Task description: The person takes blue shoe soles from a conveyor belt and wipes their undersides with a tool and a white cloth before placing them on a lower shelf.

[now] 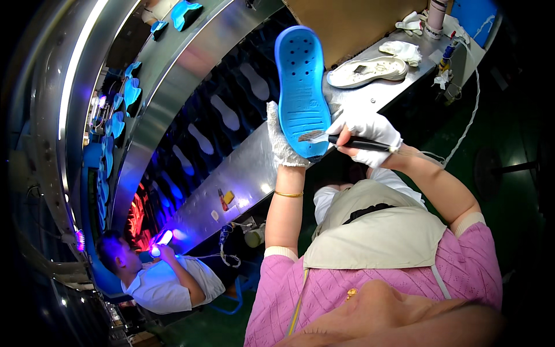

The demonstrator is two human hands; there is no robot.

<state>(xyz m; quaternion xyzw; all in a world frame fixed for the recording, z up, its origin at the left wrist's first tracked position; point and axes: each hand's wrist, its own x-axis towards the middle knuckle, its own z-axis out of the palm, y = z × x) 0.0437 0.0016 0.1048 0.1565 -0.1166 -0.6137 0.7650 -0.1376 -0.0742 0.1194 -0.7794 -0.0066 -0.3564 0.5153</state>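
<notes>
A bright blue shoe sole [301,87] stands nearly upright in front of me, its ribbed inner face with several small holes at the far end turned up. My left hand [283,141], in a white knit glove, is closed round its left edge near the heel, thumb along the side. My right hand [373,134], in a white glove with bare fingertips, grips a brush [361,143] by its black handle. The brush's flat bristles lie over the heel area of the sole and appear to touch it.
A white shoe [367,72] and white cloth gloves [402,52] lie on the metal bench [245,159]. Left of it, a dark conveyor carries several grey soles [224,111]. Blue soles [117,124] line an upper track. A co-worker [167,283] sits at lower left holding something lit purple.
</notes>
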